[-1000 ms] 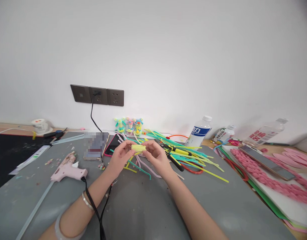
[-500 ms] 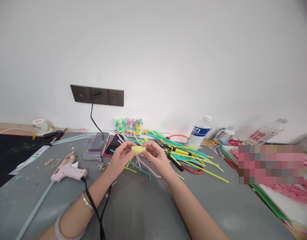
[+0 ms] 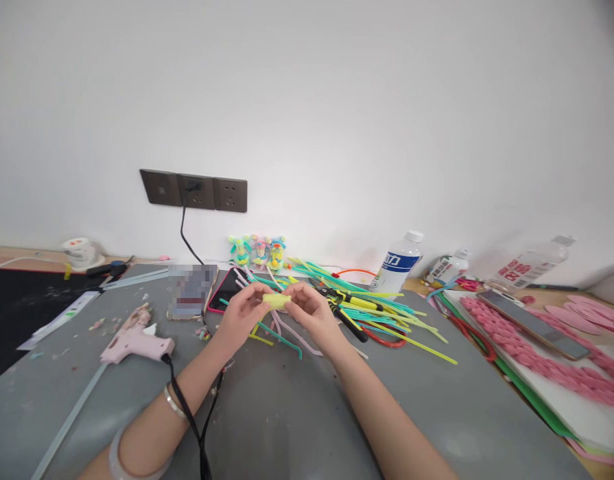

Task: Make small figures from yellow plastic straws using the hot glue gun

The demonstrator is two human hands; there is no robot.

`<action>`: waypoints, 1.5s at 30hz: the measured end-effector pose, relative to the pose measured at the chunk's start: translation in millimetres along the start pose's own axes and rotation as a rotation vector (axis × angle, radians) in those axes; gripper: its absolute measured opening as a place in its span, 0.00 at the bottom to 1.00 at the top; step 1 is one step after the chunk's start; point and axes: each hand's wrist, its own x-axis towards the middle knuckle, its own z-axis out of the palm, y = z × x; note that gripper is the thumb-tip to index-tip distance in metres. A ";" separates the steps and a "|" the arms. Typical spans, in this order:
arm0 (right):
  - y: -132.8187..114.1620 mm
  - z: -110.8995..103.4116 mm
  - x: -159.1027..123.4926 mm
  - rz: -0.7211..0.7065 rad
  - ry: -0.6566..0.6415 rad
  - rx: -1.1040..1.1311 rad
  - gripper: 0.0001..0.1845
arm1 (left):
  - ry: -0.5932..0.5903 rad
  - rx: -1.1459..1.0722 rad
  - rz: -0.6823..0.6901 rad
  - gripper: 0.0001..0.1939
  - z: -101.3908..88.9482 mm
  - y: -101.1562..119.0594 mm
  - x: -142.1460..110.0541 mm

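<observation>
My left hand [image 3: 241, 313] and my right hand [image 3: 309, 312] meet above the grey mat [image 3: 287, 413], and both pinch a small yellow fuzzy roll [image 3: 277, 301] between their fingertips. Each hand grips one end of the roll. Right behind and under the hands lies a heap of coloured pipe cleaners [image 3: 367, 310] in green, yellow, pink and red. Black-and-yellow pliers [image 3: 349, 313] rest in that heap just right of my right hand.
A pink glue gun [image 3: 137, 340] lies at the left, its black cord running under my left forearm to a wall socket [image 3: 194, 192]. A phone [image 3: 225, 290], small pipe-cleaner figures [image 3: 259, 250], water bottles [image 3: 399, 263] and a white board with pink pieces [image 3: 541, 360] stand around.
The hands have shifted very slightly and closed a little tighter on the yellow roll, which now looks shorter. Nothing else has moved.
</observation>
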 end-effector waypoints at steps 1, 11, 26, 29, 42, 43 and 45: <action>0.1 -0.1 -0.1 0.000 0.001 -0.006 0.14 | 0.000 0.001 -0.001 0.10 0.1 0.5 0.0; -1.0 0.2 1.1 0.037 0.022 0.016 0.14 | -0.034 -0.072 0.005 0.12 1.8 0.0 0.1; 3.3 1.7 -0.9 0.078 -0.068 0.019 0.08 | 0.020 0.082 0.075 0.11 -1.5 -4.1 3.2; 2.4 -5.1 0.8 0.070 0.047 -0.015 0.08 | 0.010 0.020 -0.005 0.15 0.1 -3.7 2.4; -1.9 -38.5 10.2 0.048 0.484 0.157 0.11 | -0.003 -0.287 -0.375 0.19 1.5 -0.6 0.6; -2.9 -41.6 11.0 0.053 0.512 0.181 0.12 | -0.008 -0.316 -0.386 0.18 1.5 -0.4 0.1; -3.5 -45.9 12.2 0.068 0.554 0.212 0.12 | -0.018 -0.381 -0.417 0.18 1.8 -0.3 -0.7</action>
